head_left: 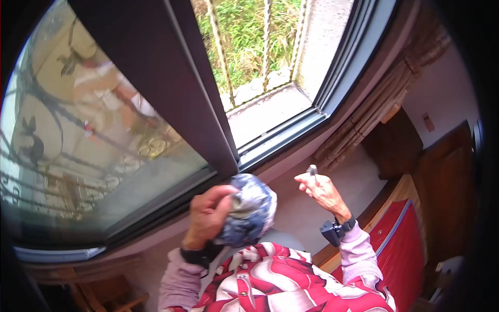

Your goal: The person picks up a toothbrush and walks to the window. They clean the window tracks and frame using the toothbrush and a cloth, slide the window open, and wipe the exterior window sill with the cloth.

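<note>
A bunched blue-and-white patterned cloth is in my left hand, just below the corner of the dark window frame. The fingers of that hand curl around the cloth's left edge. To the right, apart from the cloth, my right hand is raised with its fingers pinched together. A small grey-and-white object sticks up from those fingers; it is too small to make out. Both wrists wear dark bands.
The sliding window's glass pane is at the left. Twisted metal bars stand outside the open part, with plants behind them. A gathered curtain hangs at the right, above a red padded surface and brown wooden furniture.
</note>
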`<state>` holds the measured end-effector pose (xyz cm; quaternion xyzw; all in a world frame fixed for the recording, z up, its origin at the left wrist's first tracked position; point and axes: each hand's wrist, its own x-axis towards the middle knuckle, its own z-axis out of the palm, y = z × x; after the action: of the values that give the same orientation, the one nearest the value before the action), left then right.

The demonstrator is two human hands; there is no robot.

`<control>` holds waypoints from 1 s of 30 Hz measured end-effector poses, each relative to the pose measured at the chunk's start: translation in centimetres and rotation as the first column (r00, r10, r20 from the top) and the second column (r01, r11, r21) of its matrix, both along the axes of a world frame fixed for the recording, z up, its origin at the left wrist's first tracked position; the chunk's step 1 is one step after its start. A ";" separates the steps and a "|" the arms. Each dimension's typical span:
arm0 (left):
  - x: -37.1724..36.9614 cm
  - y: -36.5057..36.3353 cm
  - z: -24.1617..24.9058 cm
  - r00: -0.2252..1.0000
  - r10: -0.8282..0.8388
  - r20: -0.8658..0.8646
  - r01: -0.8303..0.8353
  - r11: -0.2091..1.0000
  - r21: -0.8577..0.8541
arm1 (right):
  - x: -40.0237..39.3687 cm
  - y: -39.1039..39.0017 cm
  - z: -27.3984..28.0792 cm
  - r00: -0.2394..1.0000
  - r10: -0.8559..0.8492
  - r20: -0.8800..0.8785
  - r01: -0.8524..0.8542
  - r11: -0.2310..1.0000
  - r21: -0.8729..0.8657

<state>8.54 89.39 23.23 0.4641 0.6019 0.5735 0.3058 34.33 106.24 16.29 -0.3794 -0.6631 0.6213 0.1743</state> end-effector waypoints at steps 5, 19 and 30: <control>3.5 5.3 -0.4 0.999 -0.037 0.002 0.036 0.987 0.157 | 5.3 -2.2 0.2 0.942 -0.266 0.205 0.094 0.796 0.598; 6.7 19.5 0.0 0.809 0.085 -0.582 0.035 0.981 0.192 | 2.6 7.6 4.2 0.943 -0.118 -0.311 0.333 0.310 0.891; 8.4 18.7 -3.1 0.751 0.077 0.656 -0.064 0.997 -0.043 | -5.8 14.1 3.0 0.790 0.613 -0.025 -0.154 0.238 0.959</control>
<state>16.96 108.10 20.08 0.2076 0.4784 0.7056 0.4797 28.51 120.32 19.27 0.1037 -0.9142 0.2197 0.3245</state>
